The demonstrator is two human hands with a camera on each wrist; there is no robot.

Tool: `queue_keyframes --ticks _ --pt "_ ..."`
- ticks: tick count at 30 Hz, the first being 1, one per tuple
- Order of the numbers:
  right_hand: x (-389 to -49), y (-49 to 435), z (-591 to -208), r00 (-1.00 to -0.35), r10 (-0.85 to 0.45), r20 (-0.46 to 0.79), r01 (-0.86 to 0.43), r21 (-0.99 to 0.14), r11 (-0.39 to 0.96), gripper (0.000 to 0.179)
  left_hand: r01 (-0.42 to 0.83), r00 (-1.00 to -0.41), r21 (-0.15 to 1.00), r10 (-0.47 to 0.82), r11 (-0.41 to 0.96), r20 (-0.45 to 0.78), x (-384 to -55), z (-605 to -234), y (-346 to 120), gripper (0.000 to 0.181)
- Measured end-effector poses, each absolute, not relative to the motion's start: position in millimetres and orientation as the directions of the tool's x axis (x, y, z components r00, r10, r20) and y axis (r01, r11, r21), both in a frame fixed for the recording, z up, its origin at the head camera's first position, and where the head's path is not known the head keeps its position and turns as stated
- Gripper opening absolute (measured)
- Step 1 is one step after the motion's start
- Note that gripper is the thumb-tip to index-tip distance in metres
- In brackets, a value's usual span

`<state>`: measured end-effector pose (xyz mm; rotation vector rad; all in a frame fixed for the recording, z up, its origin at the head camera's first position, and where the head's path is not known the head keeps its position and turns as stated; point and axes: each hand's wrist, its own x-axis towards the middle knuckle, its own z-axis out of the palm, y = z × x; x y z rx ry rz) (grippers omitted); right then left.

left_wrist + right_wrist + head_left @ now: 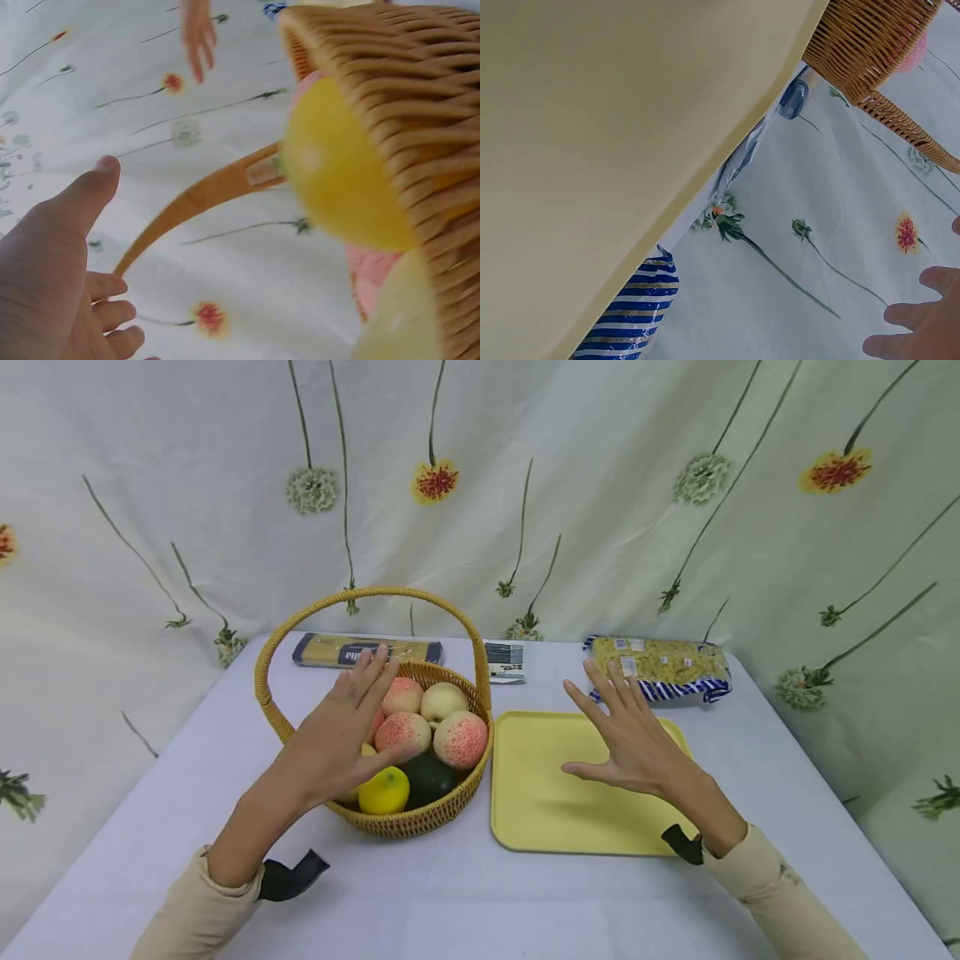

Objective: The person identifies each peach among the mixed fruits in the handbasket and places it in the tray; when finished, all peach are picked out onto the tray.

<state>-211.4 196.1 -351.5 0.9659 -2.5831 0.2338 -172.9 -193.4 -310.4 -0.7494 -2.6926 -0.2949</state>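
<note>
My left hand (333, 739) hovers with spread, straight fingers over the left side of a wicker basket (420, 824) with a tall arched handle. Inside the basket lie several peaches (461, 740), a pale round fruit (443, 702), a yellow lemon-like fruit (384, 791) and a dark green fruit (428, 779), partly hidden by the hand. Over a yellow tray (525, 827), right of the basket, my right hand (633, 739) is held with fingers apart. Neither hand holds anything. In the left wrist view the yellow fruit (337, 165) shows close beside the basket rim.
Behind the basket lies a long pasta pack (367, 649). A small printed packet (506, 661) lies right of it. A bag of pasta (660, 668) with blue-striped ends sits behind the tray. A flower-print cloth (600, 527) hangs along the white table's back edge.
</note>
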Motion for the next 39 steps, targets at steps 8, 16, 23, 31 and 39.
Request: queue_keyframes --ticks 8,16,23,31,39 --pt "-213 189 -350 -0.678 -0.615 0.402 -0.687 -0.050 0.725 0.101 0.605 -0.708 0.233 0.381 0.761 0.595 -156 -273 -215 0.080" --pt "-213 179 -349 -0.674 -0.642 0.366 -0.714 -0.099 0.693 0.103 0.621 -0.524 0.236 0.173 0.747 0.834 -155 -258 -235 0.059" --pt "-215 165 -340 -0.655 -0.675 0.340 -0.750 -0.188 0.634 0.101 0.460 -0.742 0.515 -0.006 0.723 0.671 -166 -255 -262 0.056" --pt "-219 146 -331 -0.647 -0.708 0.283 -0.758 -0.348 0.552 0.093 0.400 -0.822 0.623 -0.038 0.673 0.569 -179 -261 -271 0.032" --pt "-226 131 -328 -0.629 -0.719 0.296 -0.766 -0.396 0.507 0.086 0.402 -0.841 0.666 -0.036 0.629 0.541 -182 -269 -275 0.032"
